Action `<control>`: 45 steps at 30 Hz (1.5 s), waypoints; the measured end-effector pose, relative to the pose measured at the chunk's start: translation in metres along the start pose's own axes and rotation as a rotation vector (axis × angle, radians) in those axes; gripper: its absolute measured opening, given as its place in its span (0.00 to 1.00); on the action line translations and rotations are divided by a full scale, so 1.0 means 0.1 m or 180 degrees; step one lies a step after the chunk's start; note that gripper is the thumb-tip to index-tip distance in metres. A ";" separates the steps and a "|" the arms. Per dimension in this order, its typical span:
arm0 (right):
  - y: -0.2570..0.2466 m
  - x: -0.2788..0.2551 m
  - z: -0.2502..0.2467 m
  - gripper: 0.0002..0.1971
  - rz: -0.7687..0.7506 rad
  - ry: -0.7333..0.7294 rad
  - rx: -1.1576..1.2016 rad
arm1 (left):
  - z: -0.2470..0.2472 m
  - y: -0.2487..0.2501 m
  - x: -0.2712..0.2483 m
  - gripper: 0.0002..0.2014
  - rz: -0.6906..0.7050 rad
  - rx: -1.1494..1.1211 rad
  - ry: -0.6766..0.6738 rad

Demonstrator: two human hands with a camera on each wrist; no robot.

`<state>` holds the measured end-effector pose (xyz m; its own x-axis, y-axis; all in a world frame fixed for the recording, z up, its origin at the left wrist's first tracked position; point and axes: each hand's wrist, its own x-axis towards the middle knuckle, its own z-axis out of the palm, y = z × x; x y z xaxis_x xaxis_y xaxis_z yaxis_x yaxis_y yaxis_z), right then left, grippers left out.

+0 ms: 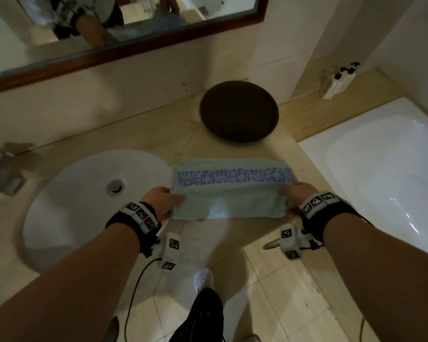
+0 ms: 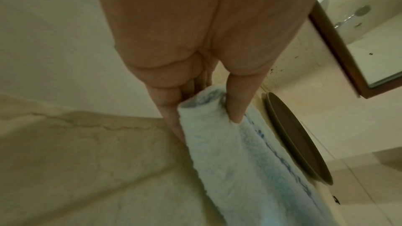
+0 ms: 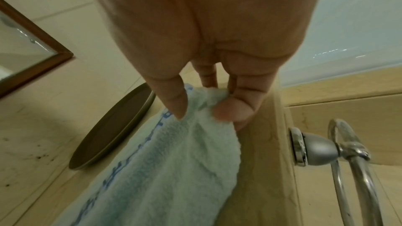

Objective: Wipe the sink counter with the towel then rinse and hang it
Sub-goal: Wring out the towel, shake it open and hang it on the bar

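A pale green towel (image 1: 230,191) with a blue patterned band lies folded and stretched flat over the beige stone counter (image 1: 139,134), to the right of the white sink (image 1: 84,193). My left hand (image 1: 162,201) pinches the towel's left end (image 2: 208,109) between thumb and fingers. At the other end my right hand (image 1: 294,196) pinches the right edge of the towel (image 3: 195,126), thumb on top. The towel's near edge lies at the counter's front edge.
A dark round tray (image 1: 239,112) sits on the counter just behind the towel. A white bathtub (image 1: 381,174) is to the right, a wood-framed mirror (image 1: 124,23) is on the wall, and a chrome towel ring (image 3: 348,161) hangs on the counter's side. A faucet (image 1: 3,174) stands left of the sink.
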<state>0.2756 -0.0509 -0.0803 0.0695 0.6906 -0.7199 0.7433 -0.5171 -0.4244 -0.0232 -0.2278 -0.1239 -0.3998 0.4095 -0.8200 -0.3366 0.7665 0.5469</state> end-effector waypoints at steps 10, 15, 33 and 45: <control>-0.23 -0.23 -0.04 0.17 0.0063 -0.0116 -0.0001 | 0.11 0.04 -0.05 0.22 0.0162 -0.0356 -0.0002; -0.46 -0.16 -0.03 0.24 -0.0427 -0.0066 0.0134 | 0.13 0.07 -0.02 0.15 0.0570 -0.0017 0.0377; -0.12 -0.23 -0.09 0.18 -0.0440 -0.0560 0.0913 | 1.22 0.37 -0.51 0.10 0.0391 -0.1038 -0.1048; -0.67 -0.76 0.24 0.24 -0.1510 -0.1195 0.0735 | 0.81 0.37 -0.54 0.28 0.0235 -0.1651 -0.1371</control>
<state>0.2051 -0.0813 -0.0101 -0.4997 0.6687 -0.5505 0.4710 -0.3235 -0.8206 0.0552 -0.1818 -0.0729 -0.0984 0.6947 -0.7126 -0.7300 0.4363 0.5261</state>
